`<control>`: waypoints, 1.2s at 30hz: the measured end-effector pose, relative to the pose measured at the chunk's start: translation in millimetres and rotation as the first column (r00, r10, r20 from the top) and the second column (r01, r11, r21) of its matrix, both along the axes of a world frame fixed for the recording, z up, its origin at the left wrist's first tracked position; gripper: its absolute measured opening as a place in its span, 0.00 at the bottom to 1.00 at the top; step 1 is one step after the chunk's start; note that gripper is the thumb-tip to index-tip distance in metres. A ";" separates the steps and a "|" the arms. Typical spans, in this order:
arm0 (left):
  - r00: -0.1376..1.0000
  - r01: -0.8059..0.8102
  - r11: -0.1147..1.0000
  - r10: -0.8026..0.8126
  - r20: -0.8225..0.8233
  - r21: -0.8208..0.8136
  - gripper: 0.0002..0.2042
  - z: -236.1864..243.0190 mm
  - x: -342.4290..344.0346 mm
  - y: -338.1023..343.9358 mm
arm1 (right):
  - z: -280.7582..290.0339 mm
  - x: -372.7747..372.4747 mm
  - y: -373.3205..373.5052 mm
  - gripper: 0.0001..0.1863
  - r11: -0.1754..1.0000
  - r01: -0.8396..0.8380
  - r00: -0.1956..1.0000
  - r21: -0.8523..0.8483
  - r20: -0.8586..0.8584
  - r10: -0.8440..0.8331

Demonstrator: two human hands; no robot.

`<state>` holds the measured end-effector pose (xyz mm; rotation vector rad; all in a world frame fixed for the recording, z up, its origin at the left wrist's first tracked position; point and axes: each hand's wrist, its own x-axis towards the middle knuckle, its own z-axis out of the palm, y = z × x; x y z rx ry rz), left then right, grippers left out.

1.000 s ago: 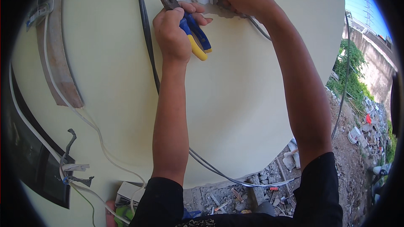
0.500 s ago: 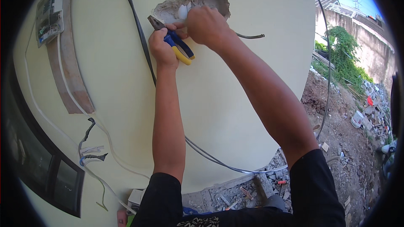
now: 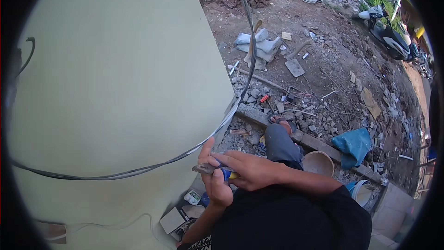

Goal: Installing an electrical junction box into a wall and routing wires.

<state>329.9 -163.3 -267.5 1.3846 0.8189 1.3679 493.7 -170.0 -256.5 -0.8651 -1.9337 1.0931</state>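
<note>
Combination pliers (image 3: 205,169) with grey jaws and blue-and-yellow handles are held between my two hands, low in front of my body. My left hand (image 3: 217,190) has its thumb across the pliers near the pivot, while one finger points up toward the cables. From the right, my right hand (image 3: 254,171) lies over the handles with its fingers bent round them, hiding their ends. Just above my fingertips, black and grey cables (image 3: 175,158) sag across the pale wall.
Right of the wall (image 3: 125,88) lies rubble-strewn ground with a shovel (image 3: 294,67) and grey-white sacks (image 3: 263,46). A round basin (image 3: 319,163), a teal bag (image 3: 354,146) and a bucket (image 3: 361,192) stand near my leg. A scooter (image 3: 391,37) is parked far right. Below the wall sits a box (image 3: 173,221).
The view has swung down and right, away from the wall hole. My right hand has left the hole and come to the pliers, and both hands are now lower, near my body.
</note>
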 end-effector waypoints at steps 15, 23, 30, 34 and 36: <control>0.407 -0.241 0.579 -0.668 -0.623 -0.779 0.19 -316.1 -17.0 -27.0 | -320.3 270.2 -23.0 0.28 0.056 0.909 0.397 -0.413 0.817 -0.418; 0.546 -0.680 0.223 -0.482 -0.685 -0.698 0.11 -413.4 -46.6 -61.3 | -614.2 384.0 80.8 0.26 0.171 0.882 0.469 -0.438 0.844 -0.259; 0.517 -0.610 0.614 -0.170 -0.839 -0.501 0.10 -529.0 102.2 40.7 | -783.9 445.6 158.2 0.19 0.208 0.978 0.093 0.017 0.856 -0.508; 0.804 -0.422 0.535 -0.151 -0.575 -0.732 0.11 -606.5 155.6 85.7 | -820.2 493.6 165.6 0.27 0.143 0.986 0.006 0.089 0.831 -0.557; 0.817 -0.403 0.517 -0.169 -0.552 -0.755 0.10 -644.8 166.1 95.5 | -824.9 506.1 175.2 0.34 0.149 0.989 0.068 0.011 0.853 -0.517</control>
